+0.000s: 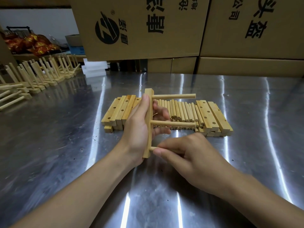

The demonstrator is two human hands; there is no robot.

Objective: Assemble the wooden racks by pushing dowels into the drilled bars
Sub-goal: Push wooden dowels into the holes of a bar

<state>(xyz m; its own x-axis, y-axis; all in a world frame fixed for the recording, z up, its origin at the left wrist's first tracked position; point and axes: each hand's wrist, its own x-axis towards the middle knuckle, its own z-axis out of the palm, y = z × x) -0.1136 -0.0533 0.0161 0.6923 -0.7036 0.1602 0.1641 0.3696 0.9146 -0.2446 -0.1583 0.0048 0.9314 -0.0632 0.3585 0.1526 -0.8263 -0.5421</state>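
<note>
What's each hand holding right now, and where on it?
Left hand grips the bar around its middle. Right hand pinches the lowest dowel between thumb and fingertips, close to where it meets the bar.

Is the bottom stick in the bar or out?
In, at least partly: the bottom dowel meets the bar with no gap, pinched by the right hand. How deep, cannot tell.

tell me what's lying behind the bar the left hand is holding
A heap of loose dowels flanked by stacks of drilled bars. The left hand and held bar cover the heap's left part.
</note>
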